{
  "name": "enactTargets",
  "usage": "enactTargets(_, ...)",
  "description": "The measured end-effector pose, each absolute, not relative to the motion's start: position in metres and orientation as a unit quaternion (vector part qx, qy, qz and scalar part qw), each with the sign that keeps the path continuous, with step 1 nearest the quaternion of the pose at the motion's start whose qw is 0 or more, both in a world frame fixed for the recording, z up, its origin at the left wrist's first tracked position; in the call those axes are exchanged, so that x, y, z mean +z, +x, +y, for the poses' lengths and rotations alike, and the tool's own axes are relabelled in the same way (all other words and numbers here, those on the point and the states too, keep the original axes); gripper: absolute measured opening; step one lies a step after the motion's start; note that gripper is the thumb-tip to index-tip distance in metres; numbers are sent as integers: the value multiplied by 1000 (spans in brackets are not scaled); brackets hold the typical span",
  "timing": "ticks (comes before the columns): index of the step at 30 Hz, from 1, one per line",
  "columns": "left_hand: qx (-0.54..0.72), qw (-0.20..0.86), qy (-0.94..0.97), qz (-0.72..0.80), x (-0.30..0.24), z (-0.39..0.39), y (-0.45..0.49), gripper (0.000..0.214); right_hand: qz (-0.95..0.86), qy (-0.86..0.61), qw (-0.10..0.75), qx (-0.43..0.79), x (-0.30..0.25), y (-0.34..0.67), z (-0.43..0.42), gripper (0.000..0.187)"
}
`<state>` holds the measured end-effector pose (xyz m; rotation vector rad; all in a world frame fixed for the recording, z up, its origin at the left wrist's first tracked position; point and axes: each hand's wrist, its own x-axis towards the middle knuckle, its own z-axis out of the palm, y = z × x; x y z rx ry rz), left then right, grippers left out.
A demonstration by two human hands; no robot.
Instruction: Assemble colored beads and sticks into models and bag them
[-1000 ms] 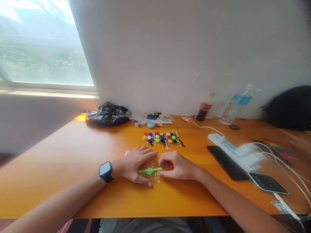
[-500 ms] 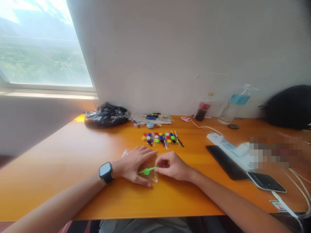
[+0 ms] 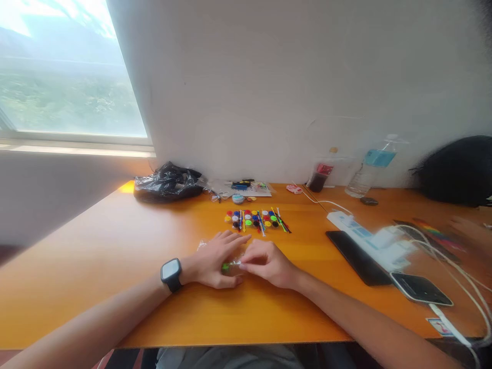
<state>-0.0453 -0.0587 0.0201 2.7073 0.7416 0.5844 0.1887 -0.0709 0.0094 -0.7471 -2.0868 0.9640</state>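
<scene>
My left hand (image 3: 215, 262) lies over a small clear plastic bag (image 3: 235, 263), its fingers stretched out and thumb apart. A bright green piece (image 3: 225, 267) shows through the plastic between that thumb and forefinger; most of it is hidden under the hand. My right hand (image 3: 268, 264) is closed in a pinch at the bag's right end, thumb against fingertips. Just beyond both hands, small round paint pots (image 3: 248, 217) in several colours stand in rows, with thin coloured plastic sticks (image 3: 262, 223) lying among them.
A black plastic bag (image 3: 167, 183) and a white sheet with small tools (image 3: 249, 188) lie along the wall. Bottles (image 3: 321, 177) stand at the back right. A power strip (image 3: 357, 230), a black tablet-like slab (image 3: 357, 257), a phone (image 3: 421, 288) and cables occupy the right side.
The green piece, seen before as a stick with a round part, is now mostly covered. My right hand has shifted slightly left, its pinch now on the crumpled plastic.
</scene>
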Motion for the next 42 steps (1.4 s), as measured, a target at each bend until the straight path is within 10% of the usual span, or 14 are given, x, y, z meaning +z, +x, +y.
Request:
enactTargets(33,189,141,931,280,26,-60,-49,109,-900,-253,228,273,35,198,-79,24)
enactTargets(42,256,163,915,266,25,-58,-49,120,-861,-234,441,91,25,201,-72,24)
